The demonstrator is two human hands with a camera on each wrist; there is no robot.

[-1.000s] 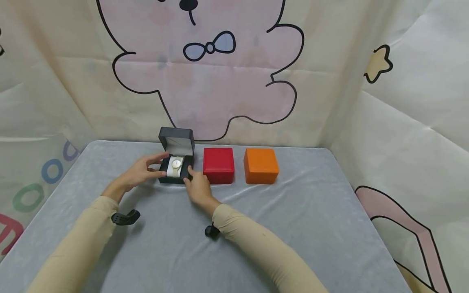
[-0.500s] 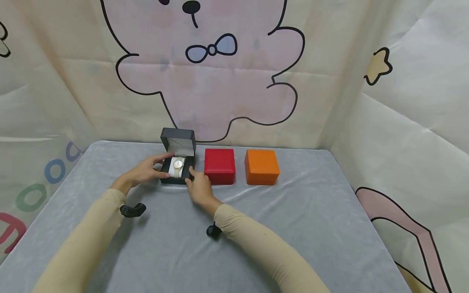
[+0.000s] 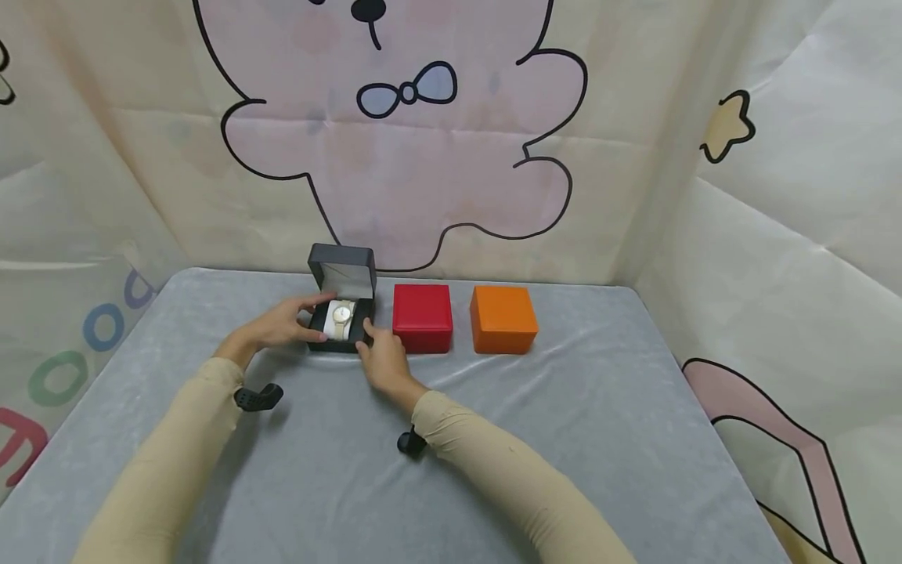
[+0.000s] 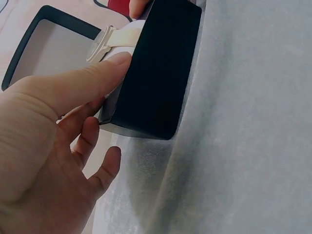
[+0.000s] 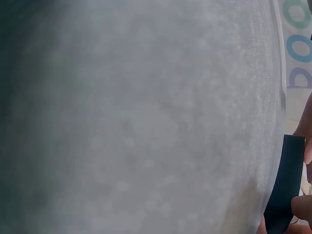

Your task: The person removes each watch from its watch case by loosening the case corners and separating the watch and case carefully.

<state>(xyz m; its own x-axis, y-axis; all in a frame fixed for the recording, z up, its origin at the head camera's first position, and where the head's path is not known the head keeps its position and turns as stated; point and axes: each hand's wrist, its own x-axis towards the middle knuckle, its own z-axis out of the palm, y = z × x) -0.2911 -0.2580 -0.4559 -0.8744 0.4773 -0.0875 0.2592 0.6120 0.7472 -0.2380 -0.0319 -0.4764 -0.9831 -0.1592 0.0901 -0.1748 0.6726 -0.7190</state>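
Observation:
A dark watch box [image 3: 331,348] stands with its lid [image 3: 345,280] raised at the table's back left. Inside it a pale-strapped wristwatch [image 3: 341,315] is wrapped round a white cushion [image 4: 138,23]. My left hand [image 3: 278,323] reaches in from the left, thumb and index finger pinching the cushion at its front and back; its other fingers hang loose beside the box in the left wrist view. My right hand [image 3: 386,364] grips the box's front right corner. Only a corner of the box and some fingertips show in the right wrist view.
A red box [image 3: 422,319] stands just right of the watch box, close to my right hand. Farther right is an orange box [image 3: 503,319]. Grey cloth covers the table [image 3: 451,486]; a printed curtain [image 3: 451,172] hangs behind its back edge.
My left forearm has shifted slightly right and up. The hands, the watch and the boxes look otherwise nearly the same.

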